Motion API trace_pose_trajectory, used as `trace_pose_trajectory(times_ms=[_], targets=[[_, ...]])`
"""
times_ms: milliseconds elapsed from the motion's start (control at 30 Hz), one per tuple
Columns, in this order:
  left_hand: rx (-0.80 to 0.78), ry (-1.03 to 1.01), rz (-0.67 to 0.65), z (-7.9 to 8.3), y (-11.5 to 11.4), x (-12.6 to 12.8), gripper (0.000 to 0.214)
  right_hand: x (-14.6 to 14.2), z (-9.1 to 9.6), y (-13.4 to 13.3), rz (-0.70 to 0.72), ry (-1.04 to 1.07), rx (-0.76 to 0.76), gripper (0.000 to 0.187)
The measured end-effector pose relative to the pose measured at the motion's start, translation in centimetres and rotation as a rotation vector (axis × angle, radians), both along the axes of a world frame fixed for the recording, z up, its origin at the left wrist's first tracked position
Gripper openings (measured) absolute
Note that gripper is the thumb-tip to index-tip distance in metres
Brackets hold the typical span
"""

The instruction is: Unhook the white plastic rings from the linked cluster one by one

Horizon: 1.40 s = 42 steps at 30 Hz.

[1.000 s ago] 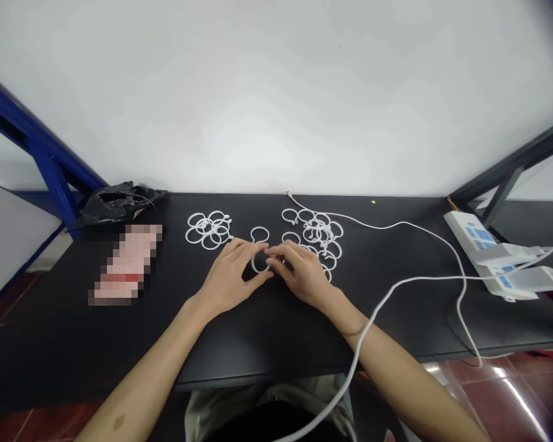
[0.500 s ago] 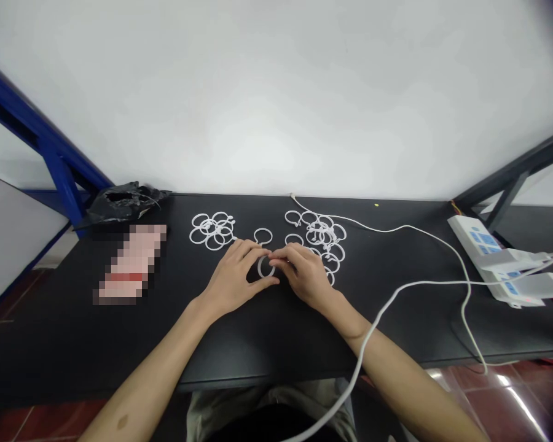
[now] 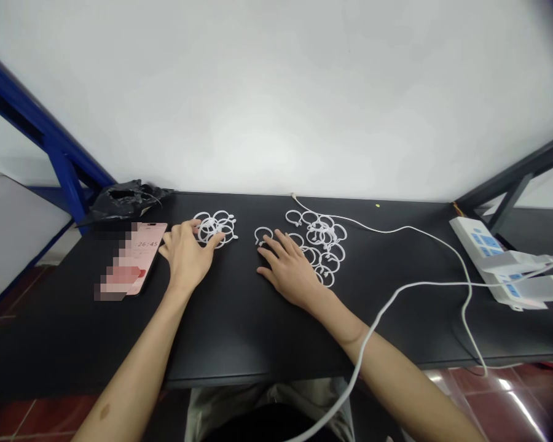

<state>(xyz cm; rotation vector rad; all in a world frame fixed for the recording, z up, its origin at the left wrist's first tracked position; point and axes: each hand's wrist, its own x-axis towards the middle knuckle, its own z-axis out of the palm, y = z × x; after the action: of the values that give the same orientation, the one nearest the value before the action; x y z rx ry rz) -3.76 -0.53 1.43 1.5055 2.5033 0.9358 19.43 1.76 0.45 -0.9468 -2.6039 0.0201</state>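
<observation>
My left hand is at the near left side of a small pile of white curtain rings, thin plastic loops with knobbed ends. Its thumb and fingers are apart, and some fingertips are hidden behind the hand or among the rings. My right hand is spread palm down, with nothing seen in it. Just beyond its fingertips lies a single white ring. A larger, overlapping group of white rings spreads to the right of that hand, which partly covers the nearest ones.
A phone, partly pixelated, lies left of my left hand, with a crumpled black plastic bag behind it. A white power strip with plugged-in adapters stands at right. A white cable crosses over my right forearm. The black table meets a white wall.
My left hand has moved left from the middle to the left pile. My right hand has opened from a pinch and spread out. The ring between the hands is gone from the middle.
</observation>
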Motion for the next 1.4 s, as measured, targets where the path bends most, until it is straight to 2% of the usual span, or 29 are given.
trace_pose_trajectory(times_ms=[200,433,567,667,767,867,933,1067,1200,1400], targets=[[-0.034,0.029,-0.011,-0.6,0.1,-0.4,0.047,0.1,-0.1,-0.1,0.007,0.015,-0.009,0.034],[-0.083,0.016,0.023,-0.1,0.1,-0.2,0.05,0.6,0.0,0.0,0.046,0.093,0.001,0.023],[-0.022,0.073,0.023,0.2,0.0,0.4,0.056,0.9,0.8,0.1,0.054,0.221,-0.026,0.019],[0.115,0.132,-0.106,0.3,-0.4,1.3,0.05,1.1,1.3,0.1,0.047,0.361,-0.084,0.016],[0.207,0.15,-0.394,0.2,-0.8,2.7,0.045,1.2,1.4,0.1,0.007,0.485,-0.178,0.013],[0.185,0.134,-0.672,-0.2,-1.3,4.2,0.057,1.3,1.2,-0.1,-0.023,0.58,-0.256,0.03],[0.149,0.115,-0.759,-0.4,-1.6,5.0,0.063,1.2,1.3,-0.3,0.004,0.596,-0.273,0.033],[0.152,0.076,-0.836,-0.6,-1.6,5.5,0.053,1.1,1.6,-0.6,0.09,0.607,-0.313,0.016],[0.186,0.03,-0.88,-0.5,-1.5,5.4,0.037,1.1,1.7,-0.7,0.146,0.614,-0.338,0.013],[0.143,0.008,-0.82,-0.2,-1.6,5.5,0.031,1.4,1.9,-0.5,0.107,0.497,-0.151,0.017]])
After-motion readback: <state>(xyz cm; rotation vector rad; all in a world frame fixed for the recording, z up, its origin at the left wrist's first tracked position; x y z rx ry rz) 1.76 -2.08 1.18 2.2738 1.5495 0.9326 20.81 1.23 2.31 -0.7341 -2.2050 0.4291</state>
